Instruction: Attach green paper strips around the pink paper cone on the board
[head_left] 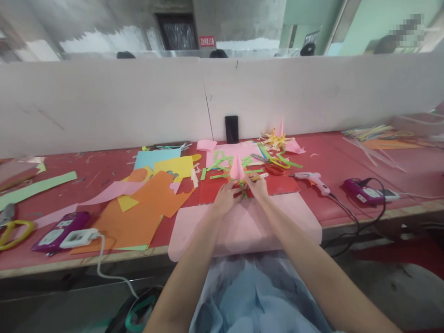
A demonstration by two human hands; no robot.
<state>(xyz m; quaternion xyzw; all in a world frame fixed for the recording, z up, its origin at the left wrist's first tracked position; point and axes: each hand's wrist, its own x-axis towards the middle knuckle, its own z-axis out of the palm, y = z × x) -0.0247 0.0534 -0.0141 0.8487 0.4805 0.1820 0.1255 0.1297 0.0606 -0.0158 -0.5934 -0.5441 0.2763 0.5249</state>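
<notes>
A paper craft with a pink cone [237, 167] stands in front of me, green paper strips [222, 163] spreading around its base. My left hand [226, 196] is closed at the near left of that base, its fingertips on the craft. My right hand [257, 186] pinches the near right side, close to a short green strip [244, 190] between the hands. A thin tan piece with a pale end lies by the right fingers; its kind cannot be made out. Under the craft is a red sheet [282, 184], with a pink mat [243, 222] at the table edge.
Scissors [274, 163] lie just beyond my right hand, near a yellow paper craft [276, 138]. A glue gun [314, 180] with its cord is to the right, by a purple device [362, 192]. Orange sheets [135, 217] cover the left. A phone [231, 129] leans on the partition [138, 101].
</notes>
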